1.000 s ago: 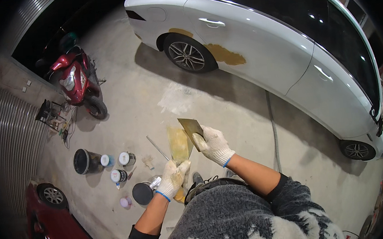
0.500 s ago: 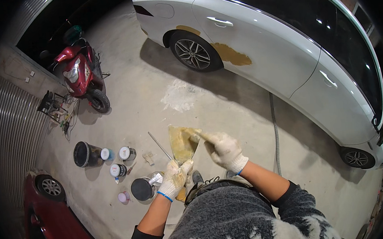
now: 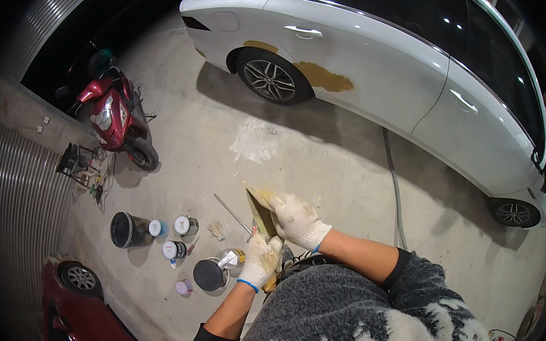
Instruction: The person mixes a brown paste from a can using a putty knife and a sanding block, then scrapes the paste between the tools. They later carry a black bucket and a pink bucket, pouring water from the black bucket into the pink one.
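Observation:
Both my hands wear stained white gloves. My right hand (image 3: 298, 219) grips a flat yellowish spreader board (image 3: 261, 209) smeared with filler, held edge-up in front of me. Just below it, my left hand (image 3: 261, 261) is closed on a small scraper whose tip touches the lower end of the board. Ahead stands a white car (image 3: 380, 63) with tan filler patches (image 3: 323, 76) behind its rear wheel (image 3: 269, 78) and over the wheel arch.
Several cans and lids (image 3: 161, 229) sit on the concrete floor to my left, next to a thin rod (image 3: 231, 214). A red scooter (image 3: 114, 119) is parked at the far left, a red car (image 3: 84, 310) at the lower left. A hose (image 3: 392, 179) runs beside the white car.
The view has swung left. My right hand has turned the board from flat to edge-up and drawn it closer to my left hand.

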Tool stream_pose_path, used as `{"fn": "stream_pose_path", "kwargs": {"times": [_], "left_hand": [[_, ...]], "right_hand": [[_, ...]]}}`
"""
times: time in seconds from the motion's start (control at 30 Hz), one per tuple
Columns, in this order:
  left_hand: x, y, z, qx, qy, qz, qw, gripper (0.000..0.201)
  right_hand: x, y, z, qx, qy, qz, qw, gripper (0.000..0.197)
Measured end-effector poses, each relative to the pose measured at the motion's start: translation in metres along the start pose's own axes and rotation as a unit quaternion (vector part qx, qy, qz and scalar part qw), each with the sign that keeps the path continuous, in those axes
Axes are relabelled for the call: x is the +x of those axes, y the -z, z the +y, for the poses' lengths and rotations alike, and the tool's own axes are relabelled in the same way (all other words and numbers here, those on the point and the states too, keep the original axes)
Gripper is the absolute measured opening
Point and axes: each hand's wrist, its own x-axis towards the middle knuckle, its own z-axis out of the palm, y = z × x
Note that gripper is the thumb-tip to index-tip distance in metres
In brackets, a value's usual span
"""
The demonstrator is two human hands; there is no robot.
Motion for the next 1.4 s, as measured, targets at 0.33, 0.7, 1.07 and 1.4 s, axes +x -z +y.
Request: {"fn": "stream_pose_path", "kwargs": {"times": [0.33,0.7,1.07,1.4], "left_hand": [[-0.013,0.017,0.014,0.105,-0.023,0.009,0.994,0.026],[0.007,0.013,0.010,0.161,0.012,0.024,0.987,0.018],[0.032,-0.001,-0.002,0.087,0.028,0.055,0.994,0.035],[0.029,-0.002,0.009,0.019,-0.027,0.068,0.997,0.021]], "right_hand": [[0.034,0.034,0.065,0.197,-0.203,0.083,0.956,0.031],[0.028,0.044,0.014,0.160,-0.236,-0.007,0.958,0.037],[0.022,0.032,0.015,0.131,-0.192,0.085,0.969,0.028],[0.016,0.029,0.025,0.175,-0.026,0.200,0.964,0.030]]}}
